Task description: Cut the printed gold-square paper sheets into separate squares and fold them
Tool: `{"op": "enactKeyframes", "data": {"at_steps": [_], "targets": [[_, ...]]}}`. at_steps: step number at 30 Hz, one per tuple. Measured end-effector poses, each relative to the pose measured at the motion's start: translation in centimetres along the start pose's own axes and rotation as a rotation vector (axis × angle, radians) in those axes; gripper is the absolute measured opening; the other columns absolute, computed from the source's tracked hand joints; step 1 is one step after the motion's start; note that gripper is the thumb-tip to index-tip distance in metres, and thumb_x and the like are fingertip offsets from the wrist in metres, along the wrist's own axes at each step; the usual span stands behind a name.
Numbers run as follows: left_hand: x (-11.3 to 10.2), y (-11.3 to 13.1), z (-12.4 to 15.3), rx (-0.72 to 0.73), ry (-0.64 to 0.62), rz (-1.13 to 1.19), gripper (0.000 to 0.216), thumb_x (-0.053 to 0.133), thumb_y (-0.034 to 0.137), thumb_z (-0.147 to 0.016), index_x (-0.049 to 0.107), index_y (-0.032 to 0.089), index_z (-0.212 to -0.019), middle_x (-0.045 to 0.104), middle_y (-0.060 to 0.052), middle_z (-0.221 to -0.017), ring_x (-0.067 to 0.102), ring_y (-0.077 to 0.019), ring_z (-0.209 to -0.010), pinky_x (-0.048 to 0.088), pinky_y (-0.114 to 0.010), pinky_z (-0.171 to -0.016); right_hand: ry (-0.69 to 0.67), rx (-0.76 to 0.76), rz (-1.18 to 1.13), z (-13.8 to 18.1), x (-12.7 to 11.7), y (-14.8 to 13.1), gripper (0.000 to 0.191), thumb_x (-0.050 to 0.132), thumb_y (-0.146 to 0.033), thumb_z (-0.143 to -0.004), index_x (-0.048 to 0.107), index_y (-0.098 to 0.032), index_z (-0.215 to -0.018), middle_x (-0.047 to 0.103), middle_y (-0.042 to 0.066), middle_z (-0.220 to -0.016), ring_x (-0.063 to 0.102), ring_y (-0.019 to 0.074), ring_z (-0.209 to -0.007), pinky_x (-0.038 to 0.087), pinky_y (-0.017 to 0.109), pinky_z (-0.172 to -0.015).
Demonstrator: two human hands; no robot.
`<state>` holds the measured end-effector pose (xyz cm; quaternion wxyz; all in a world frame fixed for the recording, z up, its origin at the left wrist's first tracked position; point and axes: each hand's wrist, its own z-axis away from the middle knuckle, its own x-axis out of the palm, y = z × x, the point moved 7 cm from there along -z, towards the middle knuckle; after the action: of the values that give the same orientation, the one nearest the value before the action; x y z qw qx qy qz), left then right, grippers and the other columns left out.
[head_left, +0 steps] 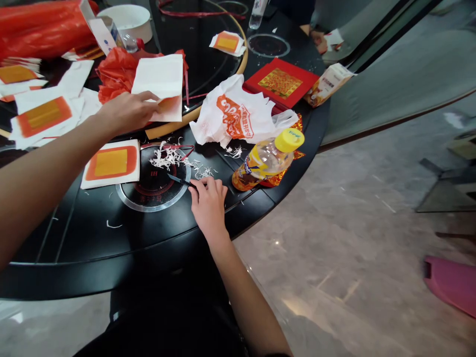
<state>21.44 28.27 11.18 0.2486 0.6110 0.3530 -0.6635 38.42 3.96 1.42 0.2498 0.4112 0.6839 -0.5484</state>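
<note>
My left hand point(128, 110) reaches across the black round table point(122, 238) and pinches a white paper sheet with an orange and gold patch point(160, 85), lifted above the table. My right hand point(208, 201) rests on the table near the front rim, fingers curled on a small dark blade point(178, 180) that points left over a round inset hob point(154, 186). A heap of white paper shavings point(169, 158) lies just beyond the blade. Another sheet with an orange and gold square point(111, 163) lies flat to the left of the hob.
A yellow-capped drink bottle point(266, 161) lies right of my right hand. Behind it sit a white and orange plastic bag point(234, 119), a red booklet point(280, 82), more paper sheets point(42, 116) at left, red plastic point(117, 72), a white bowl point(128, 20). Another person's hand point(319, 40) shows at the far side.
</note>
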Motion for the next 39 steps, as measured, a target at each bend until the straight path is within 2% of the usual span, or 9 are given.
{"op": "enactKeyframes", "data": {"at_steps": [4,7,9,13,19,26,31,35,39], "targets": [[-0.1,0.7,-0.9,0.065,-0.042,-0.029,0.057,0.051,0.051,-0.105,0.067,0.016,-0.147,0.066,-0.016,-0.143,0.068,-0.0345,-0.120,0.052,-0.051,-0.106,0.002,0.004,-0.006,0.0,-0.1,0.0,0.022,0.062,-0.027,-0.108,0.076,-0.025,-0.125,0.071,0.010,-0.117,0.056,0.0272,-0.107,0.041,0.044,-0.093],[-0.3,0.8,-1.4,0.094,-0.024,-0.007,0.058,0.038,0.049,-0.108,0.073,0.014,-0.138,0.072,-0.014,-0.132,0.069,-0.0284,-0.113,0.051,-0.045,-0.101,0.007,0.004,-0.008,0.0,-0.1,0.0,0.022,0.062,-0.027,-0.108,0.076,-0.025,-0.125,0.071,0.010,-0.117,0.055,0.0270,-0.107,0.041,0.044,-0.092],[-0.5,0.2,-1.7,0.075,0.006,0.031,0.061,0.032,0.049,-0.108,0.077,0.016,-0.132,0.076,-0.013,-0.127,0.068,-0.0247,-0.105,0.050,-0.041,-0.097,0.006,0.002,-0.005,0.0,0.0,0.0,0.022,0.063,-0.027,-0.108,0.076,-0.025,-0.125,0.071,0.010,-0.117,0.055,0.0269,-0.107,0.041,0.044,-0.092],[-0.1,-1.5,-2.3,0.010,0.024,0.040,0.060,0.039,0.058,-0.103,0.082,0.019,-0.121,0.080,-0.011,-0.109,0.067,-0.0235,-0.091,0.049,-0.040,-0.091,0.001,0.009,0.001,0.0,0.0,0.0,0.022,0.063,-0.028,-0.107,0.076,-0.026,-0.125,0.072,0.010,-0.117,0.056,0.0273,-0.108,0.041,0.044,-0.092],[-0.2,-3.2,-3.1,-0.017,0.108,0.108,0.062,0.052,0.072,-0.096,0.085,0.021,-0.111,0.079,-0.010,-0.088,0.067,-0.0231,-0.089,0.048,-0.035,-0.086,0.007,-0.004,0.015,0.0,-0.1,-0.1,0.021,0.065,-0.027,-0.107,0.076,-0.026,-0.125,0.071,0.010,-0.116,0.056,0.0266,-0.107,0.041,0.043,-0.092],[-1.4,-2.9,-2.7,-0.148,0.049,0.108,0.054,0.057,0.061,-0.097,0.085,0.018,-0.115,0.081,-0.013,-0.095,0.067,-0.0244,-0.090,0.047,-0.038,-0.089,0.031,-0.015,0.008,0.1,-0.2,0.0,0.020,0.065,-0.028,-0.107,0.076,-0.025,-0.124,0.071,0.009,-0.114,0.056,0.0264,-0.105,0.041,0.043,-0.091],[-2.1,-2.8,-3.1,-0.136,0.050,0.100,0.052,0.060,0.061,-0.095,0.085,0.019,-0.112,0.080,-0.012,-0.090,0.064,-0.0231,-0.085,0.045,-0.036,-0.083,0.036,-0.011,-0.002,0.1,-0.2,0.1,0.020,0.065,-0.027,-0.107,0.076,-0.025,-0.123,0.071,0.009,-0.113,0.056,0.0255,-0.104,0.040,0.042,-0.091],[-1.7,-2.9,-3.5,-0.120,0.079,0.144,0.053,0.065,0.068,-0.090,0.085,0.021,-0.105,0.080,-0.010,-0.088,0.065,-0.0232,-0.086,0.045,-0.035,-0.083,0.035,-0.011,0.001,0.1,-0.2,0.1,0.020,0.065,-0.028,-0.107,0.076,-0.026,-0.123,0.071,0.009,-0.113,0.056,0.0255,-0.105,0.041,0.042,-0.091],[-0.5,-3.5,-4.0,-0.119,0.057,0.235,0.056,0.070,0.075,-0.084,0.085,0.023,-0.099,0.077,-0.007,-0.080,0.065,-0.0213,-0.082,0.046,-0.035,-0.085,0.041,-0.009,0.002,0.1,-0.3,0.1,0.019,0.066,-0.027,-0.106,0.076,-0.026,-0.122,0.072,0.008,-0.113,0.057,0.0253,-0.104,0.041,0.042,-0.090]]}}
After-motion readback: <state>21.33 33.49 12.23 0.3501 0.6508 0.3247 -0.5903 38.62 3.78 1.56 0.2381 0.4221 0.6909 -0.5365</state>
